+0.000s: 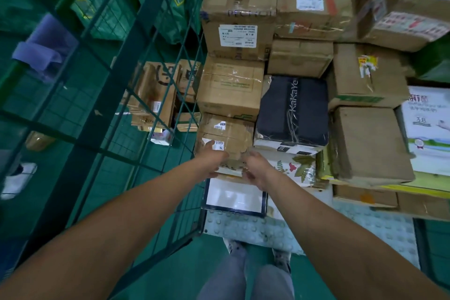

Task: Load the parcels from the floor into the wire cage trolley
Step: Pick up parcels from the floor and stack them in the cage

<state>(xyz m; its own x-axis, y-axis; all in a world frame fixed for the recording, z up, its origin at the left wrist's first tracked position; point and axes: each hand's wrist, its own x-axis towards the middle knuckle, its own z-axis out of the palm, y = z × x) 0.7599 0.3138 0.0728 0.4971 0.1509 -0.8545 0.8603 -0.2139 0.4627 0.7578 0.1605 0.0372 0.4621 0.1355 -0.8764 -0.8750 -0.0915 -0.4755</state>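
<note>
Green warehouse floor; few boxes inside my green wire cage trolley left. Both left hand and right hand grip small crumpled brown cardboard parcel near; most of the stack, I judge, remains.

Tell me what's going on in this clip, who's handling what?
A person reaches both bare arms to a small worn cardboard box at the near edge of a parcel stack. The left hand and right hand lie on its near side; the exact grip is unclear. A black KaKaYe box sits right beside it. The green wire cage stands to the left.
</note>
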